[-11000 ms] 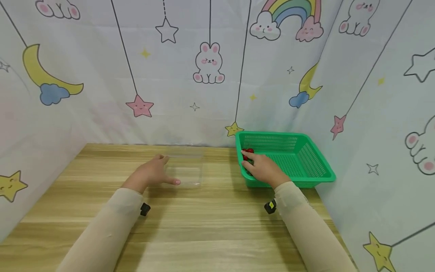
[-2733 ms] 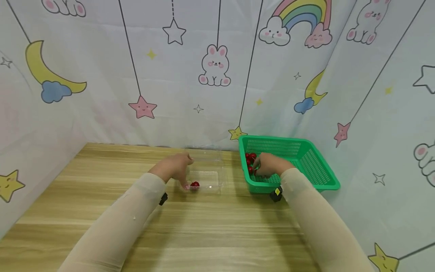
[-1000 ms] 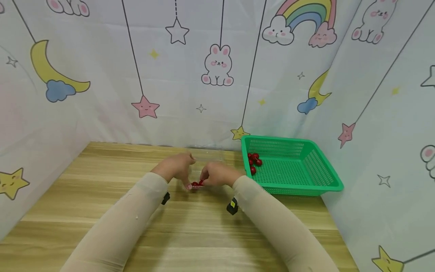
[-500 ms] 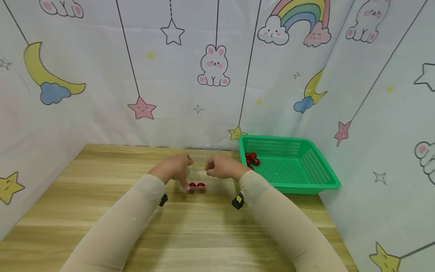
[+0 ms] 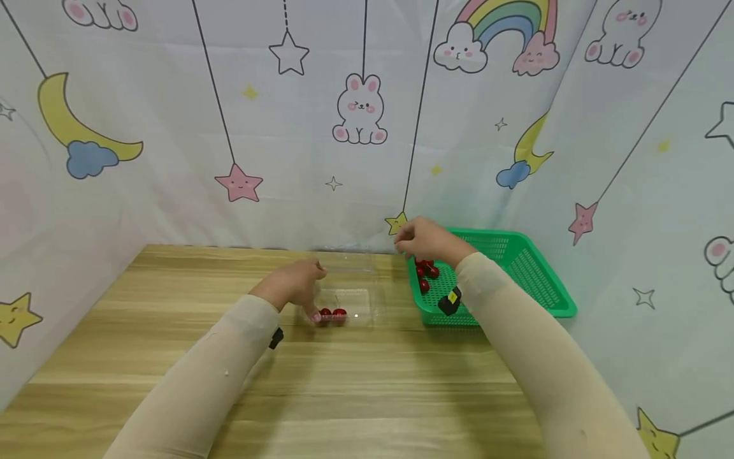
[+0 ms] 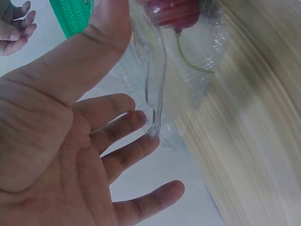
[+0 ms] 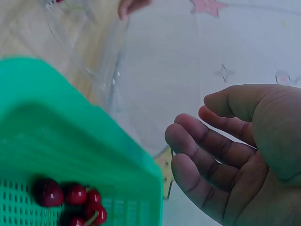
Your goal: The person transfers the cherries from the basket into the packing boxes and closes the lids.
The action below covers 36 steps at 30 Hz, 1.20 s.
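Note:
Two red cherries point(image 5: 339, 315) lie at the near left of a clear plastic clamshell box point(image 5: 362, 311) on the table. My left hand point(image 5: 292, 284) rests against the box's left side, thumb at the near corner by the cherries. In the left wrist view its fingers point(image 6: 129, 155) are spread and fairly straight, with fingertips at the clear edge; a cherry point(image 6: 176, 12) with a green stem shows beyond the thumb. My right hand point(image 5: 427, 241) hovers over the back left corner of a green basket point(image 5: 493, 312), fingers loosely bent and holding nothing. Several cherries point(image 7: 75, 194) sit in the basket below.
The box's raised clear lid point(image 5: 346, 260) stands toward the back. A wood-patterned table point(image 5: 355, 395) carries box and basket. Behind and beside it hang white curtains point(image 5: 298, 146) printed with stars, moons and rabbits. Each wrist wears a small black camera point(image 5: 450, 301).
My right hand has gone from basket to box, let go of a second cherry there, then moved back right over the basket's rim. My left hand has stayed at the box.

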### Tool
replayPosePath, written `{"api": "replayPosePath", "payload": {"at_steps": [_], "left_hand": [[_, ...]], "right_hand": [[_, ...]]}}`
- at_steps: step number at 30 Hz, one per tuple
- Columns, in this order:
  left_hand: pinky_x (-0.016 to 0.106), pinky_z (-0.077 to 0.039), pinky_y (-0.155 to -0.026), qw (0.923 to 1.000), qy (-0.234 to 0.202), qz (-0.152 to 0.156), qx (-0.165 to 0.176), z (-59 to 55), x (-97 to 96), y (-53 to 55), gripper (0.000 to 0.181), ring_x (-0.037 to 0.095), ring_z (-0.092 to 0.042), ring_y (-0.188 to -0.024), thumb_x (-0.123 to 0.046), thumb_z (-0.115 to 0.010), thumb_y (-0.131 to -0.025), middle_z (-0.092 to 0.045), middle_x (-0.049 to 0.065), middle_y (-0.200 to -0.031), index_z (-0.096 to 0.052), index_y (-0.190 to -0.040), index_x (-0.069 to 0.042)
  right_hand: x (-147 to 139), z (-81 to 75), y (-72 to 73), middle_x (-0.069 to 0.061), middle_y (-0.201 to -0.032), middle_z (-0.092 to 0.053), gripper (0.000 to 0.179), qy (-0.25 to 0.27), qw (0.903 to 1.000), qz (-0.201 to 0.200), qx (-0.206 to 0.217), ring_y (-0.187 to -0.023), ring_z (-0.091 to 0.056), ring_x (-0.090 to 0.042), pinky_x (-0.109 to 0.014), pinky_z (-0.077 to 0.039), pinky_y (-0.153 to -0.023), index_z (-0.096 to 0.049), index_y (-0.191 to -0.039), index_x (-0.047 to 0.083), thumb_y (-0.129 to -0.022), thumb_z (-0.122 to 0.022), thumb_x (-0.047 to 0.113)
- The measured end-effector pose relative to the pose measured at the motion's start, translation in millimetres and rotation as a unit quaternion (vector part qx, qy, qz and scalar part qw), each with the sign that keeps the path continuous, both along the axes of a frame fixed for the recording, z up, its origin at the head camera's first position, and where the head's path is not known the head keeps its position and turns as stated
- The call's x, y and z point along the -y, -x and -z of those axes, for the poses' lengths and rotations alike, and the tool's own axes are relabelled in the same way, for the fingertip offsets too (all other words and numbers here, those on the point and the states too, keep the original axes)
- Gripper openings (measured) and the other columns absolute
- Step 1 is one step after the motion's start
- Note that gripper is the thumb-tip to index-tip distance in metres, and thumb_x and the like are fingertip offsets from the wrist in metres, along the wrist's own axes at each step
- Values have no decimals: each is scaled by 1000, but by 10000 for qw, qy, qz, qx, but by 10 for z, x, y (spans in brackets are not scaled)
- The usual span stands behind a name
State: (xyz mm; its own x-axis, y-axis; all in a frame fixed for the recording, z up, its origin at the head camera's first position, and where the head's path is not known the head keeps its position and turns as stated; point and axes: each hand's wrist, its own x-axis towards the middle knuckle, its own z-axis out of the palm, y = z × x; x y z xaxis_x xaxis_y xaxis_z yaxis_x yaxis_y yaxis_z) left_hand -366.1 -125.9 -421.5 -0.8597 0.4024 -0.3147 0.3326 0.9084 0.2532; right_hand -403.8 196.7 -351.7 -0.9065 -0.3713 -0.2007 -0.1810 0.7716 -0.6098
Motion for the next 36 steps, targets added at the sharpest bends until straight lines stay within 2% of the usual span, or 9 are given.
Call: {"api": "replayPosePath", "payload": {"at_steps": [4,7,9,17,22,27,30,33,36], "left_hand": [[65,-48,-128,10000,-18,7,27,-5,-11,3,115,47,-48,-162,-37,-108,-78,-42,18,-179,-50,-172,-6],[65,-48,-129,10000,-33,22,-1,-17,-9,-13,114,46,-49,-161,-37,-108,-78,-42,18,-179,-50,-171,-6],[65,-48,-129,10000,-37,-15,-5,-18,3,-19,114,46,-48,-161,-37,-108,-78,-42,18,-179,-50,-172,-7],[64,-47,-130,9999,-38,-92,35,-42,10,-50,114,45,-48,-162,-36,-107,-79,-42,17,-180,-49,-172,-8],[62,-49,-129,9999,63,77,-44,-76,1,-63,113,45,-50,-160,-38,-107,-79,-45,17,-177,-51,-171,-6],[61,-50,-129,9999,66,77,-52,-75,-5,-60,112,44,-50,-160,-38,-106,-79,-45,16,-178,-51,-171,-6],[61,-49,-129,10000,67,18,-21,-60,-4,-47,112,44,-49,-162,-38,-106,-80,-44,15,-179,-50,-172,-7],[62,-48,-130,9999,94,-4,-39,-46,-2,-35,113,43,-49,-162,-38,-107,-79,-44,15,-179,-50,-172,-7],[62,-48,-130,10000,82,-22,-48,-33,-1,-27,113,43,-49,-162,-38,-107,-79,-44,15,-179,-50,-172,-8]], "right_hand": [[-264,6,165,-19,-131,-79,28,-63,9995,277,-105,-111,-79,-36,-45,-66,-89,-78,-130,2,-116,-62,21],[-425,56,274,-22,-137,-78,31,-345,9987,341,-181,-113,-80,-37,-47,-67,-94,-80,-130,0,-115,-63,21],[-503,116,352,-24,-138,-78,33,-535,9979,318,-160,-112,-80,-38,-45,-67,-90,-81,-132,-2,-114,-63,20],[-598,364,581,-23,-139,-77,36,-1164,9914,347,489,-117,-77,-41,-54,-70,-94,-80,-139,3,-112,-68,23],[-569,503,646,-22,-142,-77,37,-1113,9901,461,722,-114,-80,-35,-45,-72,-86,-79,-139,2,-109,-75,23],[-545,565,611,-23,-141,-77,31,-1105,9899,490,736,-111,-82,-34,-38,-72,-82,-82,-133,1,-106,-81,15],[-535,581,578,-18,-129,-82,21,-1078,9907,468,680,-102,-82,-30,-36,-70,-79,-87,-123,2,-103,-83,10],[-517,604,564,-6,-94,-79,8,-1130,9907,379,658,-79,-74,-21,-32,-64,-71,-87,-97,5,-104,-83,9],[-499,627,571,3,-65,-57,34,-1260,9894,255,677,-61,-53,-15,-33,-54,-64,-72,-73,10,-106,-80,9]]}}
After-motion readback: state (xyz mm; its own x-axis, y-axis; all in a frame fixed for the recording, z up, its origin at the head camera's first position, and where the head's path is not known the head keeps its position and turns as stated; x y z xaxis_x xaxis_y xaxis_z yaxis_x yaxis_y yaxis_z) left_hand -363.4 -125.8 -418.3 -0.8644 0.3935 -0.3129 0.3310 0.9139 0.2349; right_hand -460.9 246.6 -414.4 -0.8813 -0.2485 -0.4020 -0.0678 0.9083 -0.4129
